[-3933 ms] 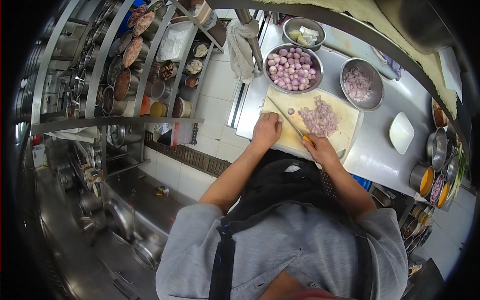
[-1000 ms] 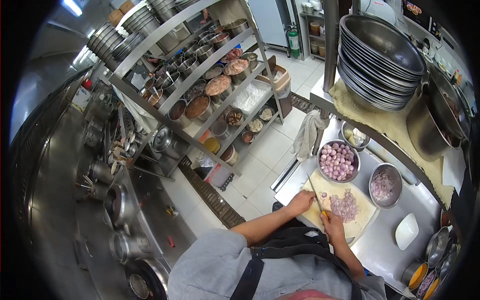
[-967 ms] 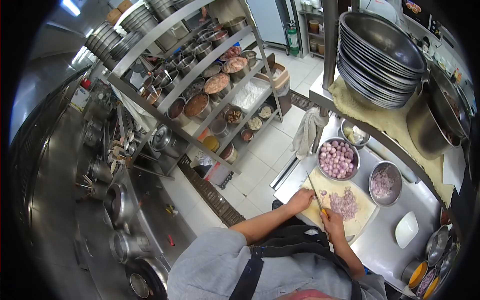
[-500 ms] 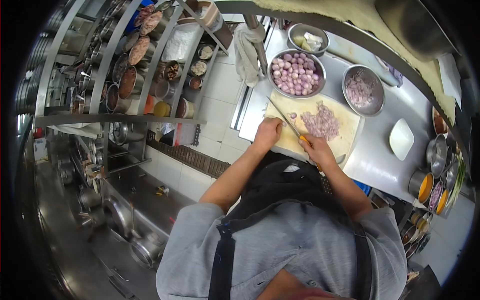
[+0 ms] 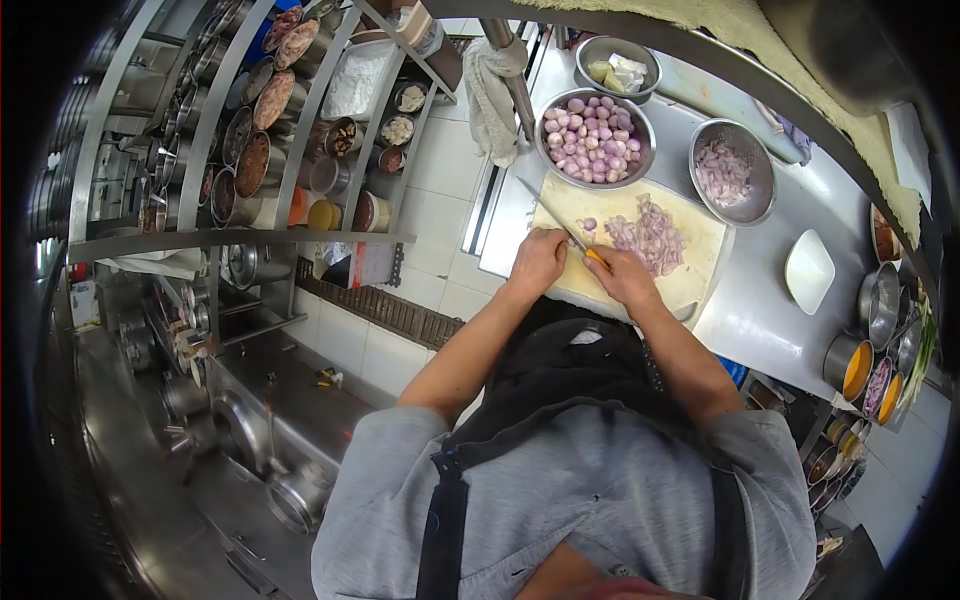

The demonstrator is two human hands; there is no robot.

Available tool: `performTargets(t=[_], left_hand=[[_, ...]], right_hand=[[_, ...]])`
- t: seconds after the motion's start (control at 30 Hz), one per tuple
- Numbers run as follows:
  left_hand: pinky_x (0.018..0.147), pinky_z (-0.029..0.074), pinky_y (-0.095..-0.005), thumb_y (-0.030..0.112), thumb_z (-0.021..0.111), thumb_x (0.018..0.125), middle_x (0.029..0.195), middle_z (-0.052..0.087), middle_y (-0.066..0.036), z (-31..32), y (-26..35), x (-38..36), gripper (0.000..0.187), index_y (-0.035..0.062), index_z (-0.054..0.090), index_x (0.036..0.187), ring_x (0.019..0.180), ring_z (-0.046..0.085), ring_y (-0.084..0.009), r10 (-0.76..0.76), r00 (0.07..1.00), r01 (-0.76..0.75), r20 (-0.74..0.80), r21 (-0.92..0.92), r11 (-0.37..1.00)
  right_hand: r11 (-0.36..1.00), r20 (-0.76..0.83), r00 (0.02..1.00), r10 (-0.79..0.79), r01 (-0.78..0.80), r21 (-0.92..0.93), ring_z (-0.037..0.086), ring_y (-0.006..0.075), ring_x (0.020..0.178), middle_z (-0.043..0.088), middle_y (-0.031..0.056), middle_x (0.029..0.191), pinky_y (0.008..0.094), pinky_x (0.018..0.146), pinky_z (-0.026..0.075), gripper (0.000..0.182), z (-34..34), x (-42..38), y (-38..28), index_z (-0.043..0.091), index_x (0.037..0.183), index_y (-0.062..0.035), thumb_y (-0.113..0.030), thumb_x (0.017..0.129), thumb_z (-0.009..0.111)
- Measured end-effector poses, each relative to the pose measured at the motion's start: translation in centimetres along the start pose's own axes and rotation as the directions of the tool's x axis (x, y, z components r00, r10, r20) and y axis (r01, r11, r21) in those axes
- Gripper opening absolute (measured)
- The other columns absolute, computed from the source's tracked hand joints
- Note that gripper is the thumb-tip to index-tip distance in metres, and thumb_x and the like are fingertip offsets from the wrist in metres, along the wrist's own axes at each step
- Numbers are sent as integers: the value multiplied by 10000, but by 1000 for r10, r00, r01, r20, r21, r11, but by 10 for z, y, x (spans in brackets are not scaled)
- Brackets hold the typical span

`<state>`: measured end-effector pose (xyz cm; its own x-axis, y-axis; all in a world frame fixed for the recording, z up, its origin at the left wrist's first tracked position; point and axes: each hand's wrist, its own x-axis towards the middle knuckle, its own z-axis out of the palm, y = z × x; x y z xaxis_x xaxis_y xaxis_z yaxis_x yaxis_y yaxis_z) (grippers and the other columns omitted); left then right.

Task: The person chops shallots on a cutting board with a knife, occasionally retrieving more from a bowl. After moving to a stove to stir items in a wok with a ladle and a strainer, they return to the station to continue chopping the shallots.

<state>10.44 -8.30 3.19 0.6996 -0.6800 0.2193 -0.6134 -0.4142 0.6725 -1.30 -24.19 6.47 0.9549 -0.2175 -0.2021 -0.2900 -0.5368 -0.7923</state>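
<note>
My right hand [image 5: 625, 278] grips the orange handle of a knife [image 5: 545, 206]. Its blade points up and to the left, across the left part of the cutting board [image 5: 700, 265]. Beside the blade, my left hand [image 5: 540, 260] is closed over the board's near left edge; whatever its fingers may hold is hidden. A small piece of shallot [image 5: 588, 224] lies just right of the blade. Farther right spreads a pile of chopped shallots [image 5: 648, 238]. Behind the board stands a metal bowl full of whole peeled shallots [image 5: 596, 140].
A colander [image 5: 752, 200] with chopped shallots and an empty white dish [image 5: 810, 270] stand right on the steel counter [image 5: 755, 320]. A smaller bowl [image 5: 618, 70] is at the back. Left are shelves [image 5: 240, 238] of containers; a towel [image 5: 492, 105] hangs on a post.
My right hand has moved up and left, closer to my left hand, and the knife has shifted the same way. My left hand has turned slightly near the board's edge.
</note>
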Motion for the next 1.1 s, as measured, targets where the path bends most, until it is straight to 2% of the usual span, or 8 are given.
performTargets(t=[0.13, 0.27, 0.57, 0.67, 0.73, 0.87, 1.03, 1.1], left_hand=[[705, 515, -464, 15, 642, 798, 789, 652, -166, 1, 0, -1, 106, 36, 657, 901, 785, 626, -373, 5, 1000, -5, -9, -26, 1000], [710, 508, -461, 12, 630, 805, 788, 649, -169, -1, 3, -2, 74, 30, 646, 874, 775, 616, -369, -15, 1000, 14, -24, -27, 1000], [699, 511, -451, 12, 649, 798, 769, 643, -160, 0, 1, -1, 94, 39, 659, 887, 774, 624, -360, -7, 999, 6, -35, -42, 999], [699, 509, -451, 10, 653, 795, 769, 644, -154, 1, 2, -4, 92, 40, 657, 882, 774, 621, -357, -26, 999, 24, -42, -44, 999], [699, 508, -451, 9, 654, 793, 771, 644, -152, 2, 3, -3, 92, 39, 656, 880, 773, 620, -356, -28, 999, 27, -44, -39, 999], [708, 507, -453, 11, 639, 795, 784, 645, -153, 0, 3, -3, 61, 31, 640, 853, 776, 614, -356, -31, 999, 30, -29, -35, 999], [721, 506, -454, 13, 626, 795, 791, 648, -155, 2, 2, -5, 44, 26, 632, 836, 782, 609, -356, -32, 998, 29, -47, -51, 998], [722, 506, -449, 12, 629, 795, 790, 649, -157, 2, 4, -4, 49, 26, 636, 841, 786, 608, -355, -38, 998, 35, -59, -51, 998]], right_hand=[[999, -25, 999, 34, -34, 0, 656, 392, 771, 674, 231, 851, 428, 697, 508, 347, -6, -8, 3, 689, 1110, -51, -342, 935, 620], [997, 49, 996, 80, -81, 14, 650, 407, 854, 682, 217, 911, 460, 760, 507, 308, -16, -15, -6, 699, 1065, -53, -319, 929, 619], [1000, -35, 999, 0, 1, 27, 660, 383, 763, 674, 215, 835, 427, 690, 506, 360, -7, -6, 0, 688, 1118, -50, -351, 928, 631], [991, 72, 991, 113, -117, 57, 646, 410, 832, 680, 213, 883, 457, 743, 507, 299, -18, -13, -8, 698, 1043, -48, -313, 921, 633], [1000, 35, 999, 0, 1, -27, 647, 410, 820, 678, 211, 864, 456, 737, 507, 294, -12, -6, -4, 698, 1036, -47, -309, 920, 634], [999, 0, 999, -43, 43, 14, 648, 411, 803, 676, 214, 845, 458, 727, 508, 292, 1, 8, -1, 699, 1028, -46, -309, 917, 635], [981, 108, 977, 183, -189, 43, 656, 391, 850, 679, 215, 932, 439, 756, 509, 304, -16, -8, -6, 691, 1066, -40, -302, 923, 630], [980, 124, 974, 189, -195, 38, 658, 388, 846, 678, 215, 922, 436, 753, 510, 305, -16, -8, -7, 692, 1070, -43, -304, 922, 632]])
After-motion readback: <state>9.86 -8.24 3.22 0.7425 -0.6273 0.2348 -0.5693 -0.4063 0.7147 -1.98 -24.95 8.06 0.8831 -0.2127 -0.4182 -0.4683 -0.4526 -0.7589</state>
